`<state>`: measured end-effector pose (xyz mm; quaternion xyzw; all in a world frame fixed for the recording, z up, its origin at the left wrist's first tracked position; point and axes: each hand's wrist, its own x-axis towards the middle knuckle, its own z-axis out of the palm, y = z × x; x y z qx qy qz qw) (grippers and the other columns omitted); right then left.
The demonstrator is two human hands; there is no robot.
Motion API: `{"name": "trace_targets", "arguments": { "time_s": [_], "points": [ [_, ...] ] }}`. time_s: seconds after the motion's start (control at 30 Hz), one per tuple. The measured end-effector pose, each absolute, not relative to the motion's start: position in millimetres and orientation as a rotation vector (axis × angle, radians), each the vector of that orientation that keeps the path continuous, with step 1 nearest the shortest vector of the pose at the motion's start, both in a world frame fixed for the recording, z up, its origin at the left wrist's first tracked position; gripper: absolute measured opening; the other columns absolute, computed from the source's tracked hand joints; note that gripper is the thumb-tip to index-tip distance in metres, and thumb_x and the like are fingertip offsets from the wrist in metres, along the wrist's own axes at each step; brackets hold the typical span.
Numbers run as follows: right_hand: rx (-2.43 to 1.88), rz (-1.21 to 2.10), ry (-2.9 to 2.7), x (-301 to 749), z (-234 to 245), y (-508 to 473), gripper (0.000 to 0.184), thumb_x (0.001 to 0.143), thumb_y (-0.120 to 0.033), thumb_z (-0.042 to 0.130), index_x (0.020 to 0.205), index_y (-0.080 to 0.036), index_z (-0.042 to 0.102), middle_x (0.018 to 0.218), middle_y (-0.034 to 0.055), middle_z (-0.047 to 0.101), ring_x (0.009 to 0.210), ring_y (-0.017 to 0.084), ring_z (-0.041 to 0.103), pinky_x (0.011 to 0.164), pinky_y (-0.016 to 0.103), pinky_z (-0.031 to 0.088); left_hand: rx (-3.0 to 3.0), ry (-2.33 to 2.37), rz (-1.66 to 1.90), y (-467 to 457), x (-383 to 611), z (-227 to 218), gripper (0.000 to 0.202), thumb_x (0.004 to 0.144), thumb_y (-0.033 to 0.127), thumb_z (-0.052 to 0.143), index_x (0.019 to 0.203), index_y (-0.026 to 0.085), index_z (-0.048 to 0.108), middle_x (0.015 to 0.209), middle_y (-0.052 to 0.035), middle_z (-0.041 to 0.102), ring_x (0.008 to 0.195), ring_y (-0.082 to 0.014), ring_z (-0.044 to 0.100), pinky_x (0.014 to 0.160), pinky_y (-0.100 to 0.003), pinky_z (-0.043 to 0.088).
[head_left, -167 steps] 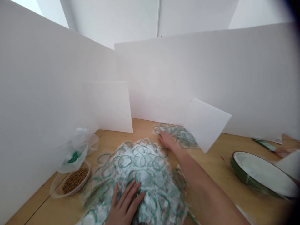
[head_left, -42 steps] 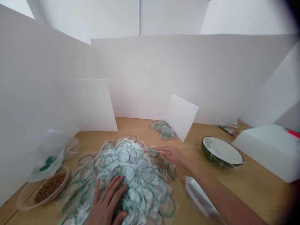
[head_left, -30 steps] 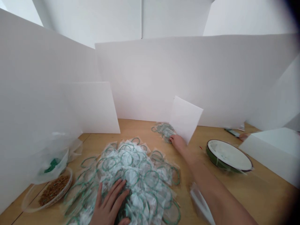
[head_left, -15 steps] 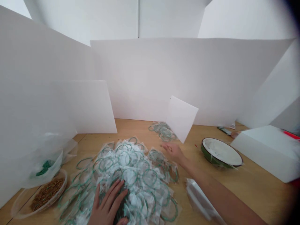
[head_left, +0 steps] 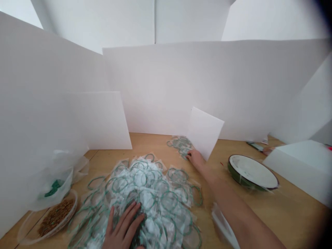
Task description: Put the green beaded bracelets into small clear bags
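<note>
A big heap of clear packets with green rings lies on the wooden table in front of me. My left hand rests flat on its near side, fingers stretched out. My right hand reaches far forward to a smaller pile of the same packets beside a leaning white card. Its fingers touch the near edge of that pile; whether they grip a packet is hidden.
White foam boards wall the table at the back and left. A clear dish of brown bits and a plastic bag with green pieces sit at left. A green-rimmed white plate and a white box are right. A stack of clear bags lies under my right forearm.
My right hand moved from the edge of the big heap forward to the small far pile. My left hand stayed on the heap.
</note>
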<state>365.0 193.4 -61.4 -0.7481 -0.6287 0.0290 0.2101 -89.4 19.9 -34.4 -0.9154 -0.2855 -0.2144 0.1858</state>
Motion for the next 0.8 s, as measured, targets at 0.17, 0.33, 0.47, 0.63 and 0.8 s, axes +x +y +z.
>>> {"name": "trace_targets", "arguments": {
  "time_s": [0.17, 0.33, 0.47, 0.63, 0.8],
  "points": [
    [-1.976, -0.012, -1.703, 370.5, -50.6, 170.1, 0.023, 0.095, -0.035, 0.054, 0.101, -0.015, 0.064, 0.098, 0.0067, 0.066, 0.088, 0.019, 0.064, 0.081, 0.04, 0.053, -2.601, -0.835, -0.597, 13.5, -88.2, -30.0, 0.06, 0.085, 0.062, 0.051, 0.133, 0.026, 0.054, 0.139, -0.0085, 0.056, 0.13, -0.0255, 0.05, 0.118, -0.051, -0.009],
    [-1.712, -0.141, -1.754, 338.0, -36.9, 130.1, 0.032, 0.098, -0.035, 0.037, 0.098, -0.02, 0.065, 0.107, 0.0125, 0.067, 0.108, 0.026, 0.059, 0.096, 0.043, 0.045, -2.61, -0.918, -0.595, 7.1, -88.6, -26.0, 0.058, 0.086, 0.058, 0.052, 0.136, 0.028, 0.051, 0.142, -0.0075, 0.053, 0.132, -0.0249, 0.047, 0.118, -0.052, -0.009],
    [-1.523, -0.062, -1.979, 301.7, -42.1, 101.3, 0.025, 0.095, -0.038, 0.047, 0.093, -0.024, 0.068, 0.102, 0.0062, 0.071, 0.098, 0.022, 0.064, 0.09, 0.035, 0.05, -2.607, -0.916, -0.602, 8.5, -89.2, -26.5, 0.06, 0.086, 0.059, 0.053, 0.136, 0.027, 0.051, 0.142, -0.0079, 0.053, 0.131, -0.0248, 0.049, 0.117, -0.052, -0.01],
    [-1.683, -0.094, -1.932, 321.8, -42.4, 122.1, 0.03, 0.096, -0.029, 0.039, 0.11, -0.02, 0.064, 0.106, 0.01, 0.07, 0.102, 0.023, 0.063, 0.09, 0.038, 0.049, -2.608, -0.87, -0.588, 11.4, -89.2, -29.7, 0.059, 0.086, 0.06, 0.051, 0.135, 0.027, 0.052, 0.14, -0.0077, 0.055, 0.131, -0.0248, 0.049, 0.118, -0.051, -0.01],
    [-1.985, -0.112, -1.932, 369.3, -43.3, 139.7, 0.02, 0.087, -0.021, 0.052, 0.099, -0.015, 0.067, 0.104, 0.0161, 0.069, 0.1, 0.029, 0.063, 0.09, 0.041, 0.047, -2.6, -0.87, -0.588, 10.9, -89.2, -29.2, 0.059, 0.086, 0.06, 0.052, 0.134, 0.026, 0.053, 0.139, -0.0082, 0.056, 0.13, -0.0249, 0.05, 0.118, -0.05, -0.01]
  ]
}}
